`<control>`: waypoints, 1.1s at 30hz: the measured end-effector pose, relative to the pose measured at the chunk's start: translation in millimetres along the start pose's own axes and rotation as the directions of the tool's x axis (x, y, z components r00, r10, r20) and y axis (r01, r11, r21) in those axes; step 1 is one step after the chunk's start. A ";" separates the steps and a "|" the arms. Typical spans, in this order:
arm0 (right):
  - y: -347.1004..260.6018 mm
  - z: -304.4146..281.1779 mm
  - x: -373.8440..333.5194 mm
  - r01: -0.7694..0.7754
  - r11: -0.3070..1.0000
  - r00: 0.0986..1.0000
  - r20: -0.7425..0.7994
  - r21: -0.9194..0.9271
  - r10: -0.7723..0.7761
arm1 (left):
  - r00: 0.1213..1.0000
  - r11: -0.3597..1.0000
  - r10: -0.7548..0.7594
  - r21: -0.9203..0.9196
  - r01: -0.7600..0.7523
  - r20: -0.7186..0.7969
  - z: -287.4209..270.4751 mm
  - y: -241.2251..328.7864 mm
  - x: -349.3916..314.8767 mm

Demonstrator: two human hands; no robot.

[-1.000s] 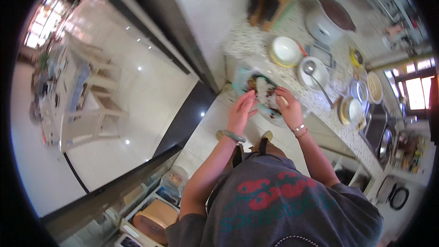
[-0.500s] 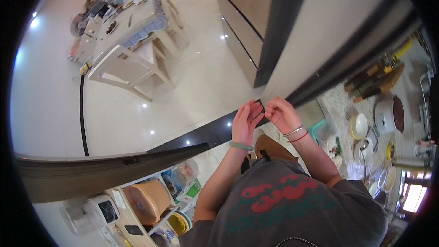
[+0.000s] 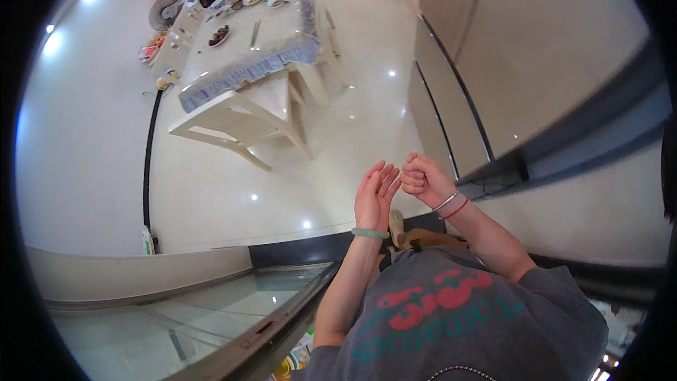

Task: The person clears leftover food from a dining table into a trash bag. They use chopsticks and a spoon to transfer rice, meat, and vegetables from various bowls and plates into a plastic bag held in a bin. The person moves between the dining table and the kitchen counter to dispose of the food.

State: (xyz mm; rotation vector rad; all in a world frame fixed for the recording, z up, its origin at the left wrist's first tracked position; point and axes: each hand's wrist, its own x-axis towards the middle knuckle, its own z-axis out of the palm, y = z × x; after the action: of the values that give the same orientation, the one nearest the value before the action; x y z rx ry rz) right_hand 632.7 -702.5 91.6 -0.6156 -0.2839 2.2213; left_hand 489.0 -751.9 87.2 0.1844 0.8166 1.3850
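Observation:
In front of my body, my left hand [image 3: 375, 194] is turned palm up and slightly cupped, its fingers stretched out and nothing visible on it. A green bangle [image 3: 370, 233] circles that wrist. Close beside it on the right, my right hand [image 3: 427, 179] is curled into a fist. What it holds, if anything, is hidden inside the fingers. Around the right wrist are a silver bracelet [image 3: 446, 201] and a red cord [image 3: 455, 209]. The two hands are near each other at the fingertips; I cannot tell whether they touch.
Ahead on the left, a dining table [image 3: 243, 49] with a ruffled cloth carries dishes and a plate of dark food [image 3: 219, 36]. A white chair [image 3: 236, 121] stands at its near end. A tall cabinet with drawers [image 3: 451, 109] is on the right. A glass-paned door [image 3: 204, 317] is at lower left.
I have moved forward through the doorway, so the table, chair and cabinet appear closer. The kitchen counter and shelves have mostly left the view. My hands keep nearly the same pose.

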 end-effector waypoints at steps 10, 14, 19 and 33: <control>-48.3 57.2 198.4 -0.205 0.969 0.973 0.081 -0.136 0.217 | 0.970 0.970 0.167 -0.146 -0.194 -0.178 -19.4 103.8 148.3; -66.1 71.1 297.6 -0.184 0.974 0.976 0.097 -0.134 0.197 | 0.965 0.957 0.199 -0.179 -0.229 -0.172 -24.2 153.2 227.6; -104.2 100.1 421.3 -0.179 0.975 0.972 0.132 -0.132 0.197 | 0.969 0.957 0.225 -0.167 -0.239 -0.101 -23.7 223.2 342.3; -167.8 143.6 712.3 -0.344 0.939 0.939 -0.012 -0.028 0.344 | 0.953 0.961 0.210 -0.132 -0.242 -0.217 -32.7 388.6 579.6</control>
State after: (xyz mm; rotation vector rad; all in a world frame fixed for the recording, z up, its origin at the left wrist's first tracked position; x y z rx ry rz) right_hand 264.6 -56.0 39.9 -0.7344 -0.2179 2.5532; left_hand 140.7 -147.5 50.7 0.0141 0.8678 1.6988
